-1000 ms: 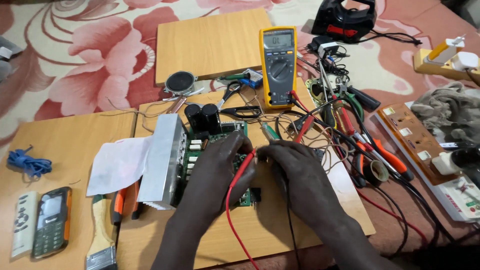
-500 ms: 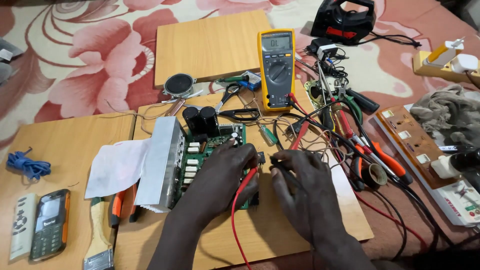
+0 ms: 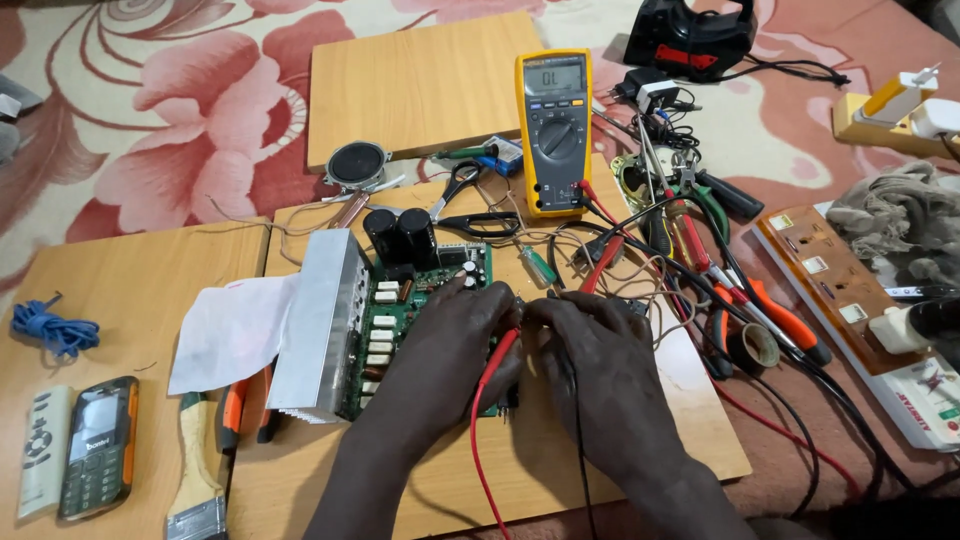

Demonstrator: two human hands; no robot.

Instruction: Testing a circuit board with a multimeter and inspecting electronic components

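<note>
A green circuit board (image 3: 400, 300) with two black capacitors (image 3: 400, 238) and a silver heat sink (image 3: 315, 320) lies on a wooden board (image 3: 520, 470). My left hand (image 3: 450, 350) rests on the board's right side and grips a red test probe (image 3: 492, 372). My right hand (image 3: 590, 365) sits beside it, holding a black test probe whose lead (image 3: 578, 450) runs toward me. Both probe tips meet near the board's right edge, hidden by my fingers. The leads run to a yellow multimeter (image 3: 555, 130) standing behind.
Scissors (image 3: 470, 205), a small speaker (image 3: 357, 163), pliers with orange handles (image 3: 775, 315), screwdrivers and tangled wires lie right of the board. A power strip (image 3: 850, 300) is at far right. A phone (image 3: 95, 445), remote (image 3: 42, 450), brush (image 3: 200, 480) and white paper (image 3: 235, 330) lie left.
Both hands have shifted slightly right and closer together at the board's right edge. The view has also moved a little.
</note>
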